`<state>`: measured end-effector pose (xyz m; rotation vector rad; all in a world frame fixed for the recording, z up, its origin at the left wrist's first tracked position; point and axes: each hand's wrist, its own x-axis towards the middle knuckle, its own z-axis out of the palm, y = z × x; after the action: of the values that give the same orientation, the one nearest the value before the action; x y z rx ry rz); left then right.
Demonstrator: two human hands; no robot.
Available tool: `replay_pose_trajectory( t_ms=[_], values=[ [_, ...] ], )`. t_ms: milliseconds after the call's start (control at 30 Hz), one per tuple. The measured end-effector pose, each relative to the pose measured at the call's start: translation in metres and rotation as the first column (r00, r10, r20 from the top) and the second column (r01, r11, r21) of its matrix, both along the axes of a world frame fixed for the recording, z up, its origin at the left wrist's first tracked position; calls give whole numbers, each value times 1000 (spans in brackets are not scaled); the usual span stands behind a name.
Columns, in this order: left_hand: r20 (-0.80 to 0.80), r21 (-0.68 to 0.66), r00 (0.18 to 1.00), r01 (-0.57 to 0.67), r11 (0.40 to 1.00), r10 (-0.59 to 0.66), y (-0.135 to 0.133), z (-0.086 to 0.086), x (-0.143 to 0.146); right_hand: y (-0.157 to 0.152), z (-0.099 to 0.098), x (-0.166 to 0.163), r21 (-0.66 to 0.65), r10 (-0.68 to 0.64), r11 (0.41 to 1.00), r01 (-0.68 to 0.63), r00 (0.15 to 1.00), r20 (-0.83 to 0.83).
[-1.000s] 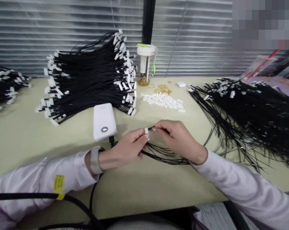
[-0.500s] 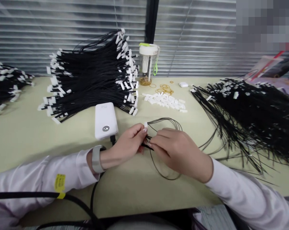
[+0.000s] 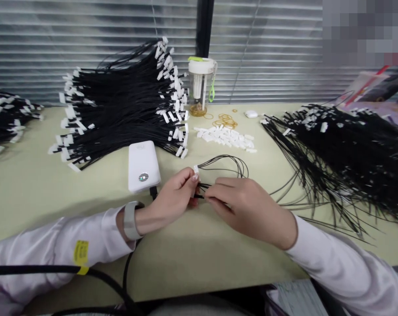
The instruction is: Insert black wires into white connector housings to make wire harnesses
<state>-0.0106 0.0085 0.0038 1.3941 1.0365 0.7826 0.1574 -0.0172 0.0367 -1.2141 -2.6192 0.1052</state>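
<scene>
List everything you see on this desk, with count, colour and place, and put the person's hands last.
Looped thin black cords with white end tag: a few, black, desk centre, pinched in both hands.
White rectangular power bank: one, left of the hands.
Fanned pile of black cords with white tags: many, back left.
Loose heap of black cords: many, right.
Smaller black cord pile: far left edge.
Small white plastic tags: a heap, back centre.
Tan rubber bands: several, behind the tags.
Clear tumbler with white lid: one, by the blinds.
Pale green desk: one.
Left hand: grey wristband, pinching the white tag.
Right hand: gripping the cords.
</scene>
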Motion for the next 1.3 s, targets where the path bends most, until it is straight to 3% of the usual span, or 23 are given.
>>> replay_pose_trajectory(
  t_ms=[200,400,667,867,1000,1100,1167,1233,1300],
  values=[
    [-3,42,1000,17,999,-17,0,-3,-2,7,-6,-3,-99,-10,995,15,999,47],
    [-46,53,998,51,997,-49,-1,1,-1,16,-8,0,-199,81,976,-86,996,-30],
    [-58,45,997,46,998,-43,0,-1,-2,12,-7,-1,-25,9,1000,-5,991,136],
    [-54,75,998,39,996,-35,1,-3,-2,7,-14,-2,205,20,976,-80,960,279],
    [-31,38,999,17,999,-16,2,-2,-1,11,-7,5,203,-18,978,-40,960,279],
    [7,-19,1000,-28,999,28,1,-1,-1,21,6,28,155,-150,979,129,980,130],
    [11,-30,999,-44,999,44,2,0,0,29,14,47,201,-310,922,332,941,-132],
    [4,-24,999,-48,999,48,2,0,0,39,19,65,211,-385,823,528,791,-475],
    [-3,-17,999,-49,999,49,2,-1,-1,47,22,77,107,-308,805,584,565,-766]
  ],
)
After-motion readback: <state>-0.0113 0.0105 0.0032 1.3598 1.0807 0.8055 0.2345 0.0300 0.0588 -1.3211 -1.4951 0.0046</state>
